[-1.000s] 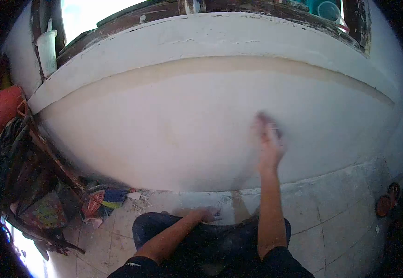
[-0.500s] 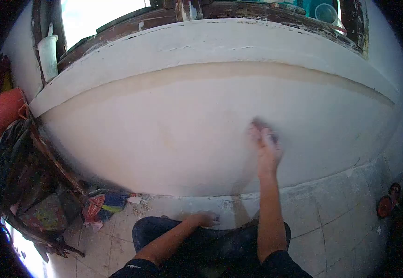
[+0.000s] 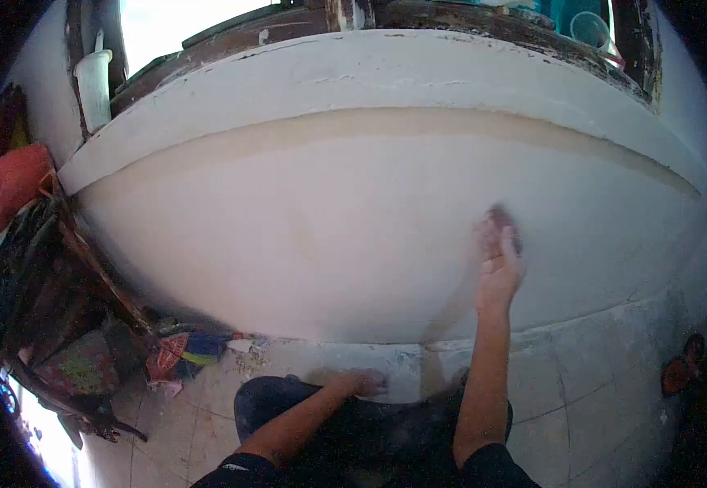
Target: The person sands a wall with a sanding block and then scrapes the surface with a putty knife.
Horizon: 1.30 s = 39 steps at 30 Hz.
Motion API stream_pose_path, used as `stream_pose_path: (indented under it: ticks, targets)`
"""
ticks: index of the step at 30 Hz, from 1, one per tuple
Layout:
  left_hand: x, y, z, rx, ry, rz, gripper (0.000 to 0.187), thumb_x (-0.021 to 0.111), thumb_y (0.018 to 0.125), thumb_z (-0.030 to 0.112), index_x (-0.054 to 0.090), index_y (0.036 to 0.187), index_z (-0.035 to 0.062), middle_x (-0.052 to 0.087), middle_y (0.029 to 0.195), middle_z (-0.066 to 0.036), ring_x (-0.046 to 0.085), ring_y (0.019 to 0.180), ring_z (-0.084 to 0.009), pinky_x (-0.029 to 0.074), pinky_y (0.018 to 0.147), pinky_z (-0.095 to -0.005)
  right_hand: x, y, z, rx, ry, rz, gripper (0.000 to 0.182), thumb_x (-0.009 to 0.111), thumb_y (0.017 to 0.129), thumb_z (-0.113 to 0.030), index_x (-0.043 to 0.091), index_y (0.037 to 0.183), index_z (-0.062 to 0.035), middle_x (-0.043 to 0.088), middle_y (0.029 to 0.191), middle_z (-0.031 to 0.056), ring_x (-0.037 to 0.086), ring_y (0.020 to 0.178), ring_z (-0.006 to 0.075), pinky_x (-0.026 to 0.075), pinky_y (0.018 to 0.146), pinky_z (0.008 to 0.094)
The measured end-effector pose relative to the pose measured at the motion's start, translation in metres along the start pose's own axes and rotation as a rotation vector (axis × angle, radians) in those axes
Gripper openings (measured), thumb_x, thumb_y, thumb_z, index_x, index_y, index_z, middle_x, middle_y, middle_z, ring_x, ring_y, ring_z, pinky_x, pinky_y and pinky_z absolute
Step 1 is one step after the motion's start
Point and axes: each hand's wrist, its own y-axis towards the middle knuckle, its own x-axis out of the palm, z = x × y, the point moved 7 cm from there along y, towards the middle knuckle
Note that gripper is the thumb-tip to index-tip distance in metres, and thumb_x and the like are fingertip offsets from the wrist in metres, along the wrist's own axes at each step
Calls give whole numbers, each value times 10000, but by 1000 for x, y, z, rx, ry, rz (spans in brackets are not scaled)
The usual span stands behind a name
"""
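My right hand [image 3: 500, 264] is raised against the white wall [image 3: 329, 244] below the window ledge, its fingers whitened with dust. It is closed on a reddish-brown piece of sandpaper [image 3: 501, 218], blurred by motion and partly covered by the fingers. Low in the view, my left hand [image 3: 364, 381] lies by my knee, near the foot of the wall. Its fingers stretch loosely to the right with nothing seen in them.
A white ledge [image 3: 386, 73] juts out above the wall panel. On the sill are a white container [image 3: 93, 89] and a clear cup [image 3: 589, 31]. Cluttered furniture with a red bag [image 3: 18, 177] stands left. Crumpled packaging [image 3: 178, 355] lies on the tiled floor [image 3: 536, 407].
My right hand has moved right along the wall with the sandpaper. My left hand has stayed by the knee. The camera view has shifted slightly.
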Motion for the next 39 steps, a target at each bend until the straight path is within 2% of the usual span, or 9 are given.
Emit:
stream_pose_path:
  ticks: [5, 10, 12, 21, 25, 29, 31, 34, 39]
  targets:
    - [-87, -96, 72, -36, -113, 9, 565, 498, 983, 516, 615, 1267, 42, 594, 1350, -189, 572, 1221, -398, 457, 1033, -520, 59, -50, 72, 206, -263, -372, 293, 652, 973, -150, 649, 1165, 71, 724, 1075, 170, 720, 979, 250, 570, 922, 370]
    - [-13, -25, 8, -105, -34, 19, 506, 512, 983, 430, 582, 1326, 64, 609, 1332, -194, 581, 1219, -400, 457, 1036, -528, 27, -18, 38, 153, -167, -70, 280, 627, 983, -118, 611, 1153, 103, 702, 1102, 191, 712, 984, 259, 593, 888, 385]
    - [-36, -53, 18, -147, 74, 129, 387, 555, 970, 388, 614, 1322, 239, 647, 1319, -68, 642, 1154, -344, 505, 993, -506, 25, -9, 13, 68, -45, -23, 279, 631, 983, -125, 618, 1151, 98, 705, 1089, 190, 716, 966, 266, 595, 882, 386]
    - [-96, -98, 82, -61, 4, -22, 510, 501, 992, 475, 637, 1263, 65, 616, 1312, -205, 586, 1206, -401, 454, 1034, -526, 60, -55, 87, 222, -327, -301, 293, 620, 1001, -181, 653, 1119, 84, 726, 1030, 143, 720, 911, 227, 575, 895, 354]
    - [-89, -90, 72, -63, -66, 41, 530, 531, 977, 497, 646, 1251, 58, 618, 1310, -208, 588, 1207, -397, 454, 1035, -522, 37, -18, 8, -12, 5, 39, 298, 608, 1012, -214, 667, 1134, 52, 725, 1064, 125, 703, 956, 182, 565, 904, 334]
    - [-48, -63, 40, -52, -8, 73, 480, 589, 939, 459, 629, 1281, 125, 633, 1311, -160, 610, 1195, -367, 478, 1016, -520, 30, -16, 9, -123, -11, -29, 257, 611, 1010, -183, 672, 1122, 40, 721, 1067, 115, 694, 983, 182, 564, 920, 341]
    - [-34, -37, 24, 8, 43, 148, 447, 635, 909, 426, 624, 1291, 192, 655, 1299, -111, 632, 1174, -349, 502, 993, -524, 47, -39, 45, 106, -412, -193, 300, 630, 996, -194, 667, 1113, 80, 726, 1063, 177, 724, 944, 243, 584, 895, 368]
    - [-21, -27, 24, -24, 20, -23, 469, 603, 928, 351, 607, 1312, 83, 600, 1350, -201, 589, 1221, -379, 469, 1029, -514, 58, -50, 78, 213, -229, -319, 238, 658, 986, -168, 669, 1083, 49, 715, 1026, 117, 690, 940, 173, 564, 901, 318]
    - [-67, -77, 51, -88, 63, 72, 457, 611, 912, 469, 638, 1259, 171, 669, 1259, -130, 636, 1150, -366, 495, 1004, -514, 24, -15, 6, 19, -201, 25, 291, 648, 992, -181, 634, 1157, 58, 700, 1085, 138, 684, 978, 184, 567, 895, 319]
